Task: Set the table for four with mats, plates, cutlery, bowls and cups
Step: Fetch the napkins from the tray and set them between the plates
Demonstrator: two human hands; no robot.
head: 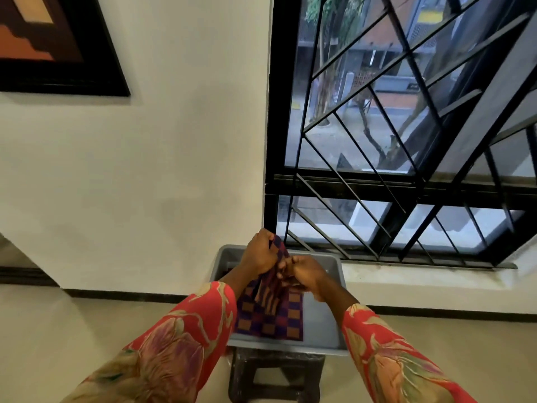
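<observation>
A checked cloth mat (270, 315) in purple and orange hangs over a grey plastic tub (322, 327). My left hand (260, 253) grips the mat's upper edge and holds it raised above the tub. My right hand (306, 273) pinches the same edge just to the right, fingers curled round the fabric. The mat's lower part drapes down into the tub. What else lies inside the tub is hidden by the mat and my arms. No plates, cutlery, bowls or cups show.
The tub rests on a dark wooden stool (276, 376) on a pale tiled floor. Behind it is a white wall with a low ledge (421, 279) under a barred window (406, 126). A framed picture (55, 42) hangs at upper left.
</observation>
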